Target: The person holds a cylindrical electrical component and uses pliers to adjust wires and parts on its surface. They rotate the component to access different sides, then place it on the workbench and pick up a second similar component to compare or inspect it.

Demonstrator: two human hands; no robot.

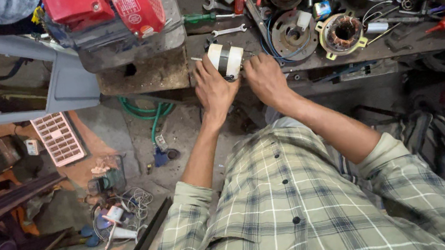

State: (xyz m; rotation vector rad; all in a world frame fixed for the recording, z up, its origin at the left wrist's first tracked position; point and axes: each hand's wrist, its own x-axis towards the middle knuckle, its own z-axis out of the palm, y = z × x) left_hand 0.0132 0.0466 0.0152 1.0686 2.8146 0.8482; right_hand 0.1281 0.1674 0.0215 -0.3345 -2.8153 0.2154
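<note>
A small white cylinder with a black band (226, 60), like a capacitor or motor part, lies at the near edge of the dark workbench (172, 72). My left hand (212, 87) grips its left side, fingers curled round it. On its right side, my right hand (264, 78) closes its fingertips on the end. Blue wires (276, 54) run from behind the cylinder toward a round metal motor plate (293, 36). Both forearms reach out from checked shirt sleeves.
The bench holds a wound copper stator with yellow frame (341, 33), wrenches (228, 30), a green-handled screwdriver (199, 17), a red engine (109, 9) and several metal parts. Below lie a green hose (148, 111), a white grille (58, 138) and scrap.
</note>
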